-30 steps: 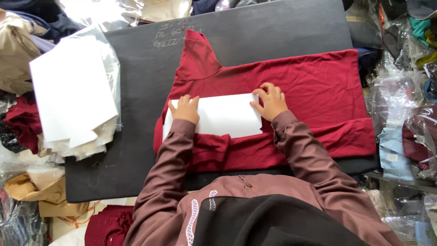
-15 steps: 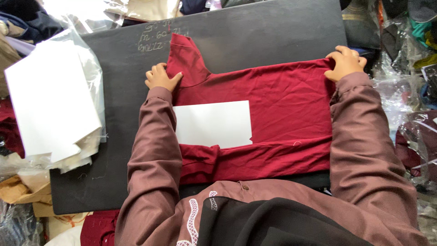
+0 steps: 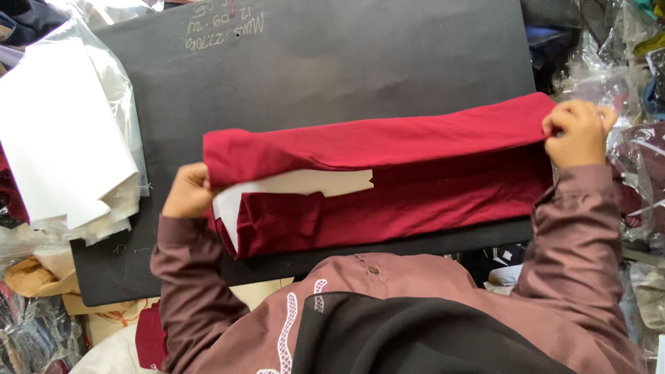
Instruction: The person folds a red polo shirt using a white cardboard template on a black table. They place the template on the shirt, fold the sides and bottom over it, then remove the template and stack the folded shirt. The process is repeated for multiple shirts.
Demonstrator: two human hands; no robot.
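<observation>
Head view — two hands, left hand (image 3: 185, 192) and right hand (image 3: 578, 130), grip one red garment (image 3: 388, 166).

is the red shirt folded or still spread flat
Partly folded: the red shirt has its far half doubled over the white sheet, edge held by left hand and right hand.

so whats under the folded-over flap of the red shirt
A white card sheet shows under the top flap of the red shirt, lying on the lower red layers. Its far part is covered by the flap, held by the left hand and right hand.
</observation>
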